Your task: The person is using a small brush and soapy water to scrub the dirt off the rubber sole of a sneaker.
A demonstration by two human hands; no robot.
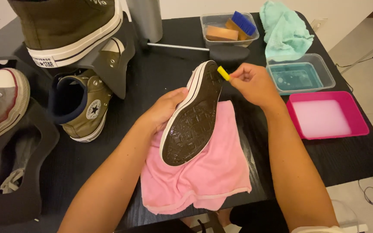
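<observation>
the left hand [165,110] is wrapped around the upper of a shoe [193,116], holding it sole-up and tilted over a pink cloth [203,181] on the dark surface [152,73]. the right hand [253,84] is pinched shut on a small yellow tool [223,73], probably a brush handle, its tip touching the toe edge of the sole. the sole looks wet and glossy, so the shoe could slip in the grip. just right of the forearm sit a pink tray [355,116] of milky liquid and a clear tub [324,71] of bluish water; a wide elbow swing might tip either.
</observation>
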